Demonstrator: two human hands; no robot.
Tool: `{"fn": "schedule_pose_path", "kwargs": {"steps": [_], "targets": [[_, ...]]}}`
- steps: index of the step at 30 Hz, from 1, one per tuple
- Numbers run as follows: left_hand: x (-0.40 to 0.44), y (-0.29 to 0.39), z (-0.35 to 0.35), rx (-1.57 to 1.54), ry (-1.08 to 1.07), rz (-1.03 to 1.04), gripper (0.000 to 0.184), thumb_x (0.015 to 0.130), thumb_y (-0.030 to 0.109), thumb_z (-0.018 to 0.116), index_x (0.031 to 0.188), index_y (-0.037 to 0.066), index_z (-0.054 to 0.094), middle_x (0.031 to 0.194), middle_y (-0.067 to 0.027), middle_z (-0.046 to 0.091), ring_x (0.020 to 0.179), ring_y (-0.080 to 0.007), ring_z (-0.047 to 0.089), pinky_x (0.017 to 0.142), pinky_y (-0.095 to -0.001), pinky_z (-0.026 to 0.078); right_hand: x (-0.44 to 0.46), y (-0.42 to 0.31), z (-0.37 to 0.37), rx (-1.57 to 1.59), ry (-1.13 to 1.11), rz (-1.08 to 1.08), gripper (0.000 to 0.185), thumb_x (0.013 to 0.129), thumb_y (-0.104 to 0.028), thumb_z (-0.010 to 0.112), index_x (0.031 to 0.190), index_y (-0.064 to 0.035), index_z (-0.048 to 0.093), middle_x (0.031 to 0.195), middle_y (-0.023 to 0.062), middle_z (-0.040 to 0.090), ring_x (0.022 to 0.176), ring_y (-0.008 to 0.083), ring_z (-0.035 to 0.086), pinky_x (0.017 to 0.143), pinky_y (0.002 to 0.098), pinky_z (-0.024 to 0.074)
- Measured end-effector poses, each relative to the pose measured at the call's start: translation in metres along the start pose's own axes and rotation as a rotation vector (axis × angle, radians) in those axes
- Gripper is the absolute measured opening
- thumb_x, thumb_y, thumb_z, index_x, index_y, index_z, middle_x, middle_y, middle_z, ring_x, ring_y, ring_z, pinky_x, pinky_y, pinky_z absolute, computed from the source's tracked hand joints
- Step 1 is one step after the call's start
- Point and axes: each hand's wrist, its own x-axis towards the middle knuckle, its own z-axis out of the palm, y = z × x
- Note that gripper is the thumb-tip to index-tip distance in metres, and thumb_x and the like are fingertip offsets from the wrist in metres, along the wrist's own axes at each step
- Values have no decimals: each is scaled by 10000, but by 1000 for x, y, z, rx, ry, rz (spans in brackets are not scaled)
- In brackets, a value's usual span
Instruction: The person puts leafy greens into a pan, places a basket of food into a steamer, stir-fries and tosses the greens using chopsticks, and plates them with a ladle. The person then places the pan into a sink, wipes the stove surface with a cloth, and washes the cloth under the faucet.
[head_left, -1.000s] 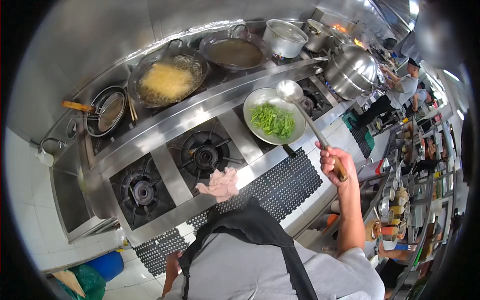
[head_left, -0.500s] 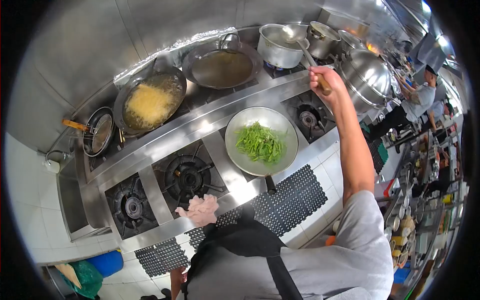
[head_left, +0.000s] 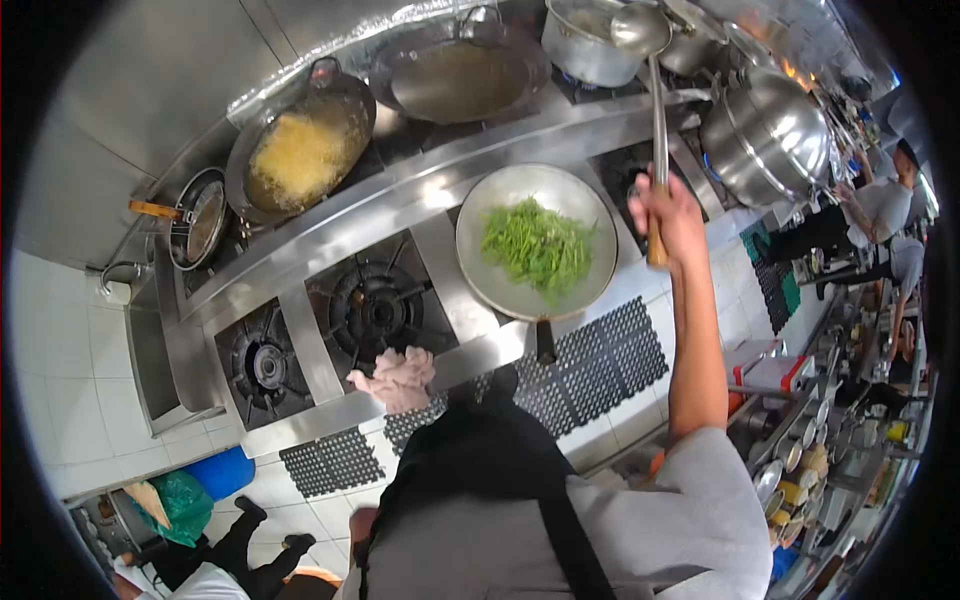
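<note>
Before us runs a long stainless-steel range [head_left: 302, 340]. At its back right corner sits a domed silver steamer [head_left: 770, 135]. Along the back edge stand a dark metal wok of brownish liquid [head_left: 460, 80], a dark metal wok with a bubbling yellow mass [head_left: 345, 110] to its left, and a dull silver pot [head_left: 580, 60] to its right. Nearer us, right of the middle of the range, rests a pale round metal pan [head_left: 500, 283], its black handle [head_left: 545, 342] reaching over the front edge. We hold up a long silver ladle [head_left: 658, 110], its bowl overlapping the pot's right rim in our view; whether they touch, we cannot tell. Our right hand [head_left: 672, 222] is loosely curled on its brown wooden grip. Chopped leafy greens [head_left: 538, 248] lie heaped in the pan. A crumpled pink cloth [head_left: 400, 380] lies on the front edge, left of the pan. Our left hand is too hidden to tell its state.
</note>
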Motion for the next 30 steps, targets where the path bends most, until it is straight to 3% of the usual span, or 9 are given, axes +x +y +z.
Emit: {"fn": "schedule_pose_path", "kwargs": {"steps": [4, 6, 11, 13, 16, 21, 25, 27, 30], "targets": [[50, 188, -29, -333, -16, 366, 246, 956, 205, 591, 938, -25, 675, 778, -143, 671, 761, -226, 664, 685, -352, 494, -150, 45, -14, -298, -18, 206, 258, 973, -185, 623, 1165, -15, 590, 638, -15, 523, 457, 85, 488, 429, 248, 384], [80, 268, -6, -870, -513, 297, 310, 1011, 287, 556, 1055, 7, 682, 989, -103, 718, 895, -192, 694, 790, -303, 528, -220, 53, 8, -348, 30, 260, 297, 996, -208, 597, 1212, -4, 588, 634, -31, 494, 445, 72, 462, 416, 243, 364], [75, 429, 31, -1137, -1404, -47, 624, 989, 570, 540, 1201, -15, 585, 1252, -174, 658, 1150, -310, 652, 967, -423, 499, -329, 85, 5, -705, 28, 282, 488, 979, -160, 624, 1420, 5, 497, 713, 34, 579, 522, 125, 519, 508, 297, 448], [62, 459, 41, -1242, -1480, -196, 606, 979, 578, 542, 1135, -5, 587, 1199, -185, 669, 1090, -311, 663, 903, -412, 518, -340, 77, 15, -959, 20, 55, 498, 916, -125, 639, 1397, -46, 534, 763, 222, 643, 736, 379, 690, 673, 452, 528], [101, 481, 82, -1337, -1620, -307, 527, 959, 533, 571, 1012, 9, 592, 1023, -163, 674, 937, -293, 668, 786, -380, 538, -329, 101, 11, -1242, -13, 120, 509, 883, -94, 629, 1380, -63, 521, 903, 266, 677, 820, 458, 666, 727, 518, 539], [67, 527, 44, -1434, -1317, -497, 303, 923, 350, 590, 832, 66, 533, 753, -48, 593, 706, -185, 613, 559, -273, 450, -301, 119, -11, -1317, -23, 33, 569, 840, -71, 642, 1385, -84, 480, 928, 264, 678, 874, 463, 659, 770, 547, 528], [91, 535, 82, -1455, -1454, -504, 185, 891, 186, 591, 746, 138, 486, 634, 39, 502, 488, -82, 424, 427, -262, 297, -328, 94, -29, -1245, -5, -103, 503, 849, -92, 638, 1342, -69, 543, 934, 242, 683, 832, 434, 674, 764, 530, 545], [83, 500, 88, -1303, -1404, -55, 208, 853, 158, 611, 693, 149, 479, 573, 43, 465, 420, -95, 354, 408, -261, 255, -356, 46, -41, -1142, -103, 112, 521, 851, -125, 662, 1361, -84, 567, 931, 243, 683, 835, 413, 677, 778, 489, 535], [29, 439, 42, -1186, -1384, -229, 207, 823, 130, 600, 660, 149, 473, 543, 50, 446, 380, -87, 314, 397, -256, 231, -403, -2, -76, -967, -216, 320, 536, 850, -147, 675, 1375, -99, 577, 921, 247, 678, 838, 410, 674, 780, 462, 524]]}}
